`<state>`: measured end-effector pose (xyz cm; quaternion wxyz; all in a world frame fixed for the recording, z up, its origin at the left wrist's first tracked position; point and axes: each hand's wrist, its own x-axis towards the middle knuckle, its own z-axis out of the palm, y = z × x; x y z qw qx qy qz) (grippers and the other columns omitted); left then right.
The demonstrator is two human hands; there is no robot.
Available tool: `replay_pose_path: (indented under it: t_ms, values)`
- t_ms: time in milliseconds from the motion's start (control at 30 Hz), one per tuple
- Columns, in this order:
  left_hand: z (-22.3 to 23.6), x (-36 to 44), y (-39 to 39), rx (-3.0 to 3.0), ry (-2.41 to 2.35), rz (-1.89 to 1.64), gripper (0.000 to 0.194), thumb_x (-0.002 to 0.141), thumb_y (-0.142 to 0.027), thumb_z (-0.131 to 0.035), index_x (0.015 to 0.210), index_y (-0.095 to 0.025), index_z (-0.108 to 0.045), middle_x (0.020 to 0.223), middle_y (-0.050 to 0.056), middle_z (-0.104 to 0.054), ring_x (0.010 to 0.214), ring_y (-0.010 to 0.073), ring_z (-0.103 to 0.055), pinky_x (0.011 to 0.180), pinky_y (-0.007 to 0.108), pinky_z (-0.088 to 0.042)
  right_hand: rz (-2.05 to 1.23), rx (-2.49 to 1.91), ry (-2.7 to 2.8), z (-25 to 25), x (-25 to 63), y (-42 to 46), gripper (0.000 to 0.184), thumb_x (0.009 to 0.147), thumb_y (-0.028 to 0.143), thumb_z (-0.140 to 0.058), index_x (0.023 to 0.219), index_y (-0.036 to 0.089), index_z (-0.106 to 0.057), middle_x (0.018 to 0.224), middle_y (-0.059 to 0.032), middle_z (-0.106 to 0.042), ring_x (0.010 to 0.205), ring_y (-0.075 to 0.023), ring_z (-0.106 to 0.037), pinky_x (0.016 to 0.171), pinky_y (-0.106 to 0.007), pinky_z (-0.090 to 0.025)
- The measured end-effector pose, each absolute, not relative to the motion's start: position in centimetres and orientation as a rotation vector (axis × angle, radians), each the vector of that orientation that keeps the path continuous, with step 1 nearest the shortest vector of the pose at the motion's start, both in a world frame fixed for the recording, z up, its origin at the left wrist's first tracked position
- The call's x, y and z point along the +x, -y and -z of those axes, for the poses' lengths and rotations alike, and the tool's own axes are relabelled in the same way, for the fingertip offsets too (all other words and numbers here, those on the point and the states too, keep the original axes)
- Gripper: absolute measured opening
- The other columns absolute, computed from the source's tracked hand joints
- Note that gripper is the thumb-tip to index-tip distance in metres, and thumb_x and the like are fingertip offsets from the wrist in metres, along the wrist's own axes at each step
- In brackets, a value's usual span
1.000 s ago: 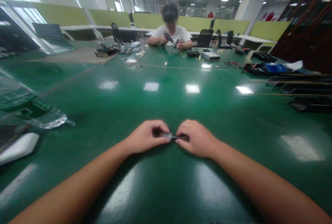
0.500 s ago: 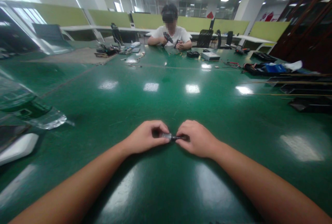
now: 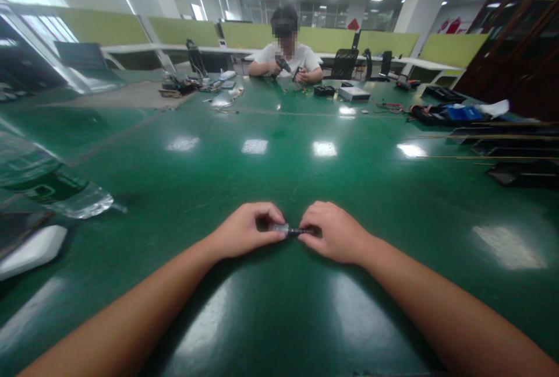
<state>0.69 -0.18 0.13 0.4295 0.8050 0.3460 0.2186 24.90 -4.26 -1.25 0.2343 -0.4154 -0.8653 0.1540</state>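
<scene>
Just above the green table point(image 3: 279, 307), both hands meet at a small object in the middle of the view. The thumb and fingers of my left hand point(image 3: 248, 228) are closed around a short silver-grey cylinder point(image 3: 280, 228). From its right end runs a thin black ribbed piece point(image 3: 295, 231), perhaps a cable end; the kind is too small to tell. My right hand point(image 3: 334, 231) pinches this black piece, and its far end is hidden inside the fingers. The two parts lie in line and appear to touch.
A clear water bottle point(image 3: 52, 182) and a white object point(image 3: 32, 252) are at the left. Black trays point(image 3: 524, 173) with thin rods stand at the right. Across the table a person point(image 3: 286, 56) holds a dark tool, near a grey box point(image 3: 354, 94).
My right hand has shifted slightly to the right along the black piece, so a bit more of it shows. My left hand has stayed in place.
</scene>
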Motion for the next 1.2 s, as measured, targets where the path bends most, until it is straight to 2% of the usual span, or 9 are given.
replay_pose_path:
  t_ms: [1200]
  values:
    - [0.1, 0.6, 0.1, 1.994, -0.851, -0.533, 0.021, 0.081, -0.031, -0.078, 0.09, -0.014, -0.071, 0.093, 0.007, -0.072, 0.086, 0.0204, -0.068, 0.081, 0.034, -0.055, -0.428, -1.141, 2.42, 1.0, 26.1, 4.1, 0.006, 0.087, 0.024, -0.069, 0.088, 0.019, -0.073, 0.09, -0.0045, -0.073, 0.092, -0.0199, -0.063, 0.087, -0.035, -0.045]
